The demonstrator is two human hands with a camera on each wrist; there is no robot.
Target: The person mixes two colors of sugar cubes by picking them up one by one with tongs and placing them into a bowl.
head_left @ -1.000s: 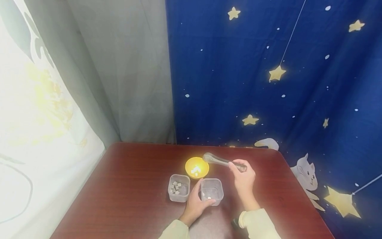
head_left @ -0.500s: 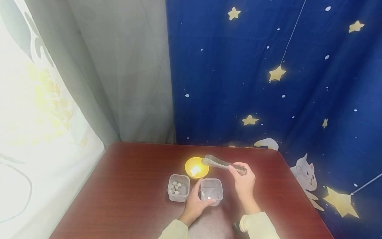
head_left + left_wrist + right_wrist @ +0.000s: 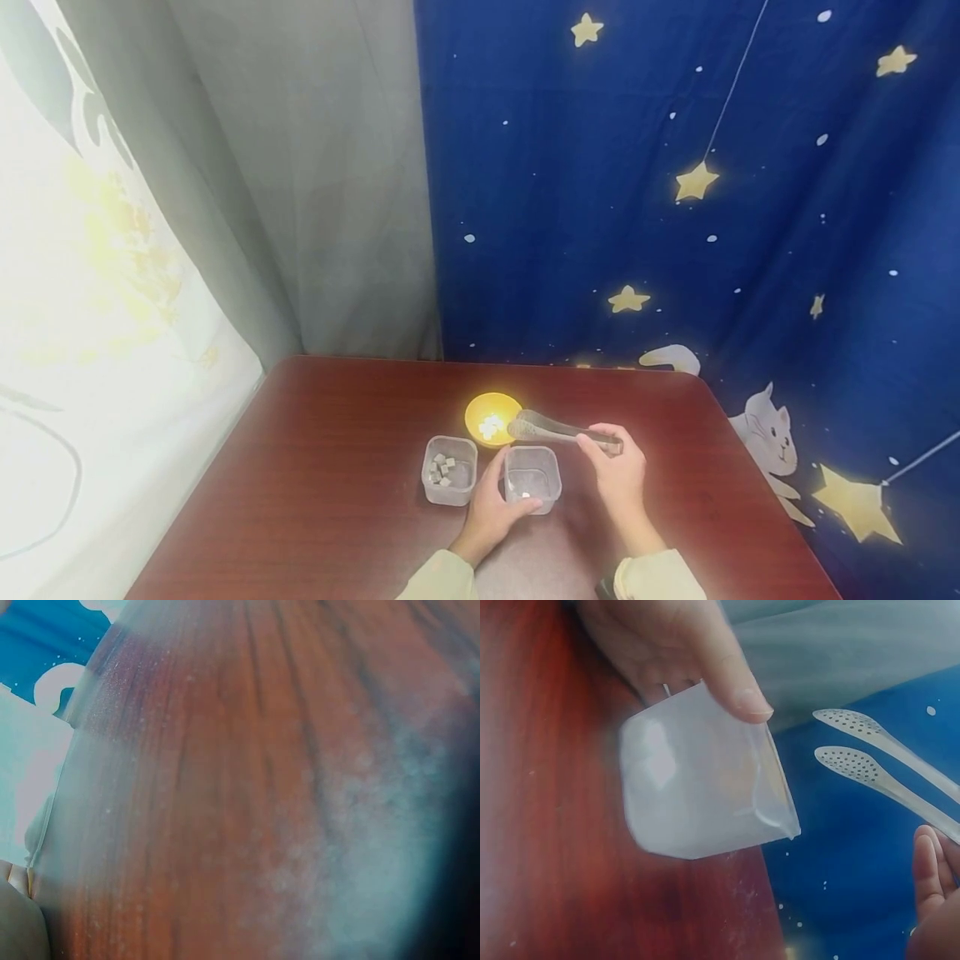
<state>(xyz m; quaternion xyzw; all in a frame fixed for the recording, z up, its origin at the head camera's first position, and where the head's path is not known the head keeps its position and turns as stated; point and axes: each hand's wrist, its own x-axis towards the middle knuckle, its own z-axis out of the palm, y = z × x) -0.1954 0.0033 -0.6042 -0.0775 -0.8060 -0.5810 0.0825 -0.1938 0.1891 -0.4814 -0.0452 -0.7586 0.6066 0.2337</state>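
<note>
My left hand (image 3: 487, 510) grips a clear plastic container (image 3: 546, 502), thumb over the near rim and fingers at its left side. A small white piece (image 3: 526, 497) shows inside that container. My right hand (image 3: 621, 477) holds metal tongs (image 3: 558, 431) with perforated tips, just right of a yellow bowl (image 3: 476, 406) and above the container's far rim. In the right wrist view the tongs (image 3: 855, 765) have their tips apart, with nothing between them. Several white cubes (image 3: 491, 427) lie in the bowl, washed out by glare. The left wrist view shows mostly blurred tabletop.
Left of my left hand stands a second clear container (image 3: 450, 498) with several greyish cubes (image 3: 440, 470) in it. All of this sits on a dark red wooden table (image 3: 337, 467). A grey curtain (image 3: 337, 208) and a blue starry one (image 3: 555, 208) hang behind it.
The tongs have come from the bowl's right rim towards me, nearer the gripped container, as my right hand shifted slightly nearer. My left hand and the containers have stayed in place.
</note>
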